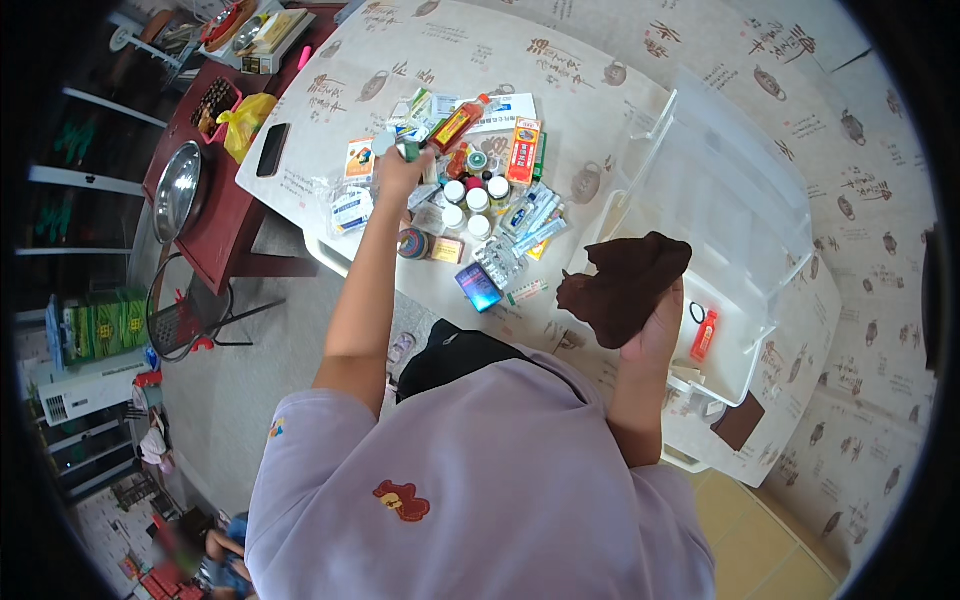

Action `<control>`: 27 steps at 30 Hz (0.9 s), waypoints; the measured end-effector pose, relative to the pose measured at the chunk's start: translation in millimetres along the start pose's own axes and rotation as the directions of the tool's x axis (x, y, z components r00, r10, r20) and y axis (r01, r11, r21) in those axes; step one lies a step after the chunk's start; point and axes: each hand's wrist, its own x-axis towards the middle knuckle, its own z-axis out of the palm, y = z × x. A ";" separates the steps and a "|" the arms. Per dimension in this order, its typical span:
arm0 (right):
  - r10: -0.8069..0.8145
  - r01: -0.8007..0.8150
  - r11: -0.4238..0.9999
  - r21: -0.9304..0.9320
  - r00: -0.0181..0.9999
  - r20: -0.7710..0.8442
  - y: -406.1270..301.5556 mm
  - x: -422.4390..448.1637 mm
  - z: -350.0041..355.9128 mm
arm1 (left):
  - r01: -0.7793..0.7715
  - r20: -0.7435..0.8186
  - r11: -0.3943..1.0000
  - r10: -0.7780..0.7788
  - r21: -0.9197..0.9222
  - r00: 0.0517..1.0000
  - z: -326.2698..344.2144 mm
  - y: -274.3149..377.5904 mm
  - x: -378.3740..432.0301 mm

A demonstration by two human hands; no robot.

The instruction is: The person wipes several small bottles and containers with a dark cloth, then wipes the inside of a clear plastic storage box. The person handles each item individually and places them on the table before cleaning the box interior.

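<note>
My left hand (401,176) reaches over the far left of a pile of medicine packs, its fingers around a small green item (409,152) that they partly hide. A bottle of amber liquid with an orange cap (456,126) lies tilted just beyond the fingertips. My right hand (654,330) holds up a crumpled dark brown cloth (630,289) near the front of a white plastic box (724,397). Several white-capped small bottles (477,200) stand together mid-pile. Beside them are a red and orange carton (523,150), a blue box (478,287) and a round tin (412,244).
The box's clear lid (735,180) stands raised; inside lies a small red bottle (703,336). A brown flat piece (739,421) lies beside the box. A phone (273,150) rests at the table's left edge. A red side table (225,232) bears a steel basin (178,191). Another person sits at lower left.
</note>
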 end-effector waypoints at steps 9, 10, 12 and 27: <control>-0.262 0.269 0.961 -0.064 0.960 0.100 -63.6 -4.4 -37.6 | -0.277 0.187 0.822 0.210 0.497 0.960 39.8 -35.2 12.2; -0.312 0.319 0.947 0.042 0.942 -0.122 -73.1 -13.8 -31.4 | -0.337 0.091 0.785 0.342 0.519 0.935 39.3 -35.6 6.1; -0.395 0.393 0.919 0.042 0.918 0.046 -102.3 -27.4 -56.0 | -0.397 0.019 0.739 0.462 0.544 0.887 40.3 -20.7 -9.3; -0.719 0.191 0.519 -0.833 0.624 -0.306 -178.5 -120.6 -151.6 | -0.711 0.827 0.496 0.518 -0.498 -0.218 205.2 220.0 -282.9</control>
